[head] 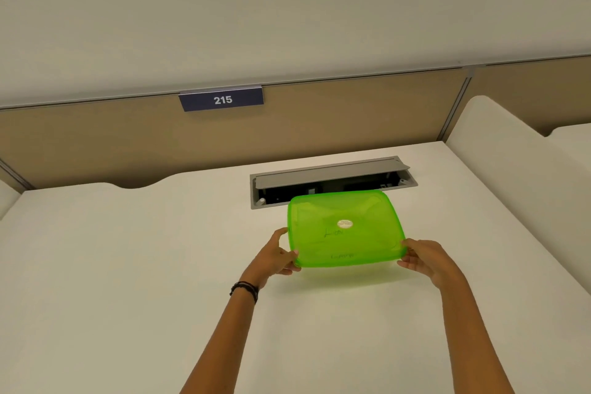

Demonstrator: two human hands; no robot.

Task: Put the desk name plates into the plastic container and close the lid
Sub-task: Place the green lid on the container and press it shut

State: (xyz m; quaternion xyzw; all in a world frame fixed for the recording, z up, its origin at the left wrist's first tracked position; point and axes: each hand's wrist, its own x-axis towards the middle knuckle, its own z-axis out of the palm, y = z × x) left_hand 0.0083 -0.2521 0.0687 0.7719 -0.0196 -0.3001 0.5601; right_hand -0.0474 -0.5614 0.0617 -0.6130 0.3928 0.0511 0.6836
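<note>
Forearms: two bare arms reach forward from the bottom edge, the left one with a black corded wristband (244,290) just behind the hand.
Left hand (275,257): fingers closed around the near-left corner of the translucent lime-green plastic lid (343,229), thumb on top, the other fingers curled beneath the rim.
Right hand (427,257): fingers gripping the lid's near-right corner in the same pinch, thumb over the edge.
Lid: a rounded rectangle of thin glossy plastic with a raised border, held between both hands and tilted so its far edge rises. A small oval white sticker sits near its middle, with faint handwriting beside it that I cannot read. I cannot tell whether a container body hangs under it.
Counter (128,265): smooth matte off-white surface, with a scalloped dip in its back edge at the left.
Cable hatch (332,171): grey metal rectangular recess just behind the lid, its flap raised over a dark cavity.
Partition (96,134): tan fabric-like panel with thin grey metal trim.
Name plate (221,99): flat navy rectangular plate reading 215 in white, hooked on the partition's top edge, well apart from the lid.
</note>
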